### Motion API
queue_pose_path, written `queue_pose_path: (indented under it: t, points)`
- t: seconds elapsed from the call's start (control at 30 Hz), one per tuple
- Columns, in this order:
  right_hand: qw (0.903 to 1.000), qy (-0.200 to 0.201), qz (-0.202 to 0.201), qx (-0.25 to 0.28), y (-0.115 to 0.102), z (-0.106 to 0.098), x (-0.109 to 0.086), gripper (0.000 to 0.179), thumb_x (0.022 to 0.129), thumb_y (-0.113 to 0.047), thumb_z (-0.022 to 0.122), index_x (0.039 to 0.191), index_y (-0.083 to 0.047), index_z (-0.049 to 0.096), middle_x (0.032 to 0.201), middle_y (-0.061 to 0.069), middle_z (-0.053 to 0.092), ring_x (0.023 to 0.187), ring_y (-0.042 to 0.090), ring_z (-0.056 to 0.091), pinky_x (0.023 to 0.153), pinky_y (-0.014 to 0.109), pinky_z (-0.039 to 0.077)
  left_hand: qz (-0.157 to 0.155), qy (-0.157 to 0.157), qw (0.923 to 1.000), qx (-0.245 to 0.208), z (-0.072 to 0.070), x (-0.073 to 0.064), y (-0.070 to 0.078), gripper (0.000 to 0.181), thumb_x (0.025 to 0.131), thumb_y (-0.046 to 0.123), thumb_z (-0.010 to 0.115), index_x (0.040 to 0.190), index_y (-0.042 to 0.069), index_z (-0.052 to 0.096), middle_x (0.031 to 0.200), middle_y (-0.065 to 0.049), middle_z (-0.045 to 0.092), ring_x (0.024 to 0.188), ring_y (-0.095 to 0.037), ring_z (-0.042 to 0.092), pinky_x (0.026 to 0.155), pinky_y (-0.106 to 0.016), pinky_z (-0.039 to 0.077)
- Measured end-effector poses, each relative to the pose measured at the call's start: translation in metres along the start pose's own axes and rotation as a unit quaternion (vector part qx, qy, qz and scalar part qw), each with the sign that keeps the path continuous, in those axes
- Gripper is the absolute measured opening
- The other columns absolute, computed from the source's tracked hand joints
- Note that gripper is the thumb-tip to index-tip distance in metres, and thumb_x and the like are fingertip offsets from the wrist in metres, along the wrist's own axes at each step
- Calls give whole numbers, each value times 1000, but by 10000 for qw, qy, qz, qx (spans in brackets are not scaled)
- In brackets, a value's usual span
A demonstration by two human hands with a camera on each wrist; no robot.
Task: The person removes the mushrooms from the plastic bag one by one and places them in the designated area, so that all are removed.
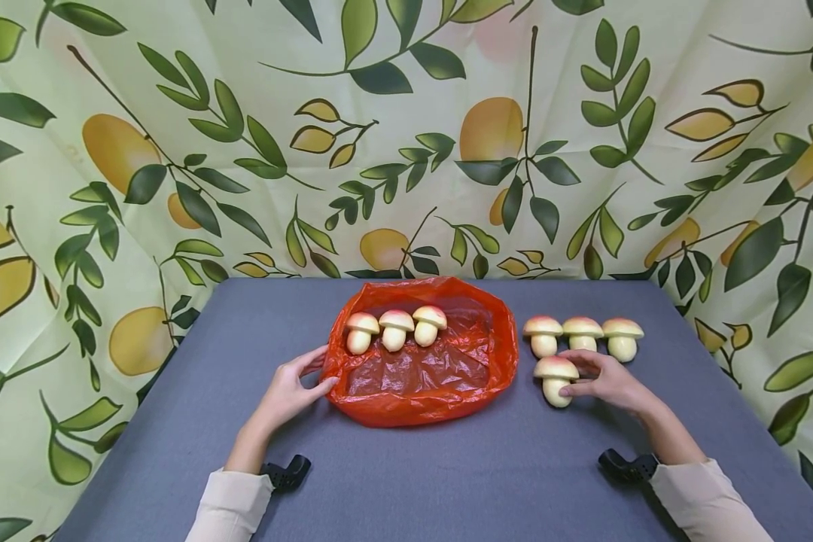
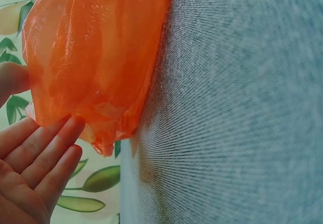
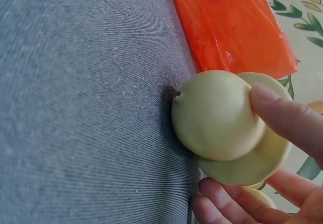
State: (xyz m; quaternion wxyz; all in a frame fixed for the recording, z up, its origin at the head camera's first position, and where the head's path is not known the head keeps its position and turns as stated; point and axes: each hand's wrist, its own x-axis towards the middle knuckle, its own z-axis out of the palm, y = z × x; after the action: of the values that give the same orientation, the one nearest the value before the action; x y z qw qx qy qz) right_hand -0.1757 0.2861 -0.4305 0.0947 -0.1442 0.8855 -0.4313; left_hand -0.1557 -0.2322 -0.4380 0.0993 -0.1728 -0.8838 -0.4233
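Note:
A toy mushroom [image 1: 555, 382] with a reddish cap and pale stem is held by my right hand [image 1: 603, 382], thumb on the stem side and fingers at the far side. The right wrist view shows the mushroom's rounded stem end [image 3: 217, 115], under the thumb, close to the cloth. My left hand [image 1: 291, 388] rests against the left side of an open red plastic bag [image 1: 420, 410]; in the left wrist view its fingers [image 2: 53, 151] are extended at the orange-lit plastic [image 2: 96, 47]. Inside the bag, three mushrooms [image 1: 394, 331] stand in a row along its back left.
Three more mushrooms [image 1: 583, 331] stand in a row right of the bag, just behind the held one. Everything is on a grey-blue cloth-covered table [image 1: 447, 482]. A leaf-and-fruit patterned curtain [image 1: 406, 150] hangs along the back and sides.

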Motion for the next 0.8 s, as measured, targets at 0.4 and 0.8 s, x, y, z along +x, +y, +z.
queue_pose_path:
  t: [0.4,0.8]
  points:
    - [9996,-41,296,-7,-1,0,2,68,82,-16,75,137,8,43,125,30,59,93,-13,53,75,14,51,-12,0,10000,-14,0,1,0,54,81,7,76,129,-7,56,115,-23,69,104,-36,68,93,-47,56]
    - [9994,82,281,166,-10,-5,-4,66,84,-15,74,136,11,42,131,35,52,93,-22,49,76,12,51,-56,-4,10000,-17,0,0,1,54,81,7,76,129,-7,56,116,-23,69,105,-36,68,94,-47,56]
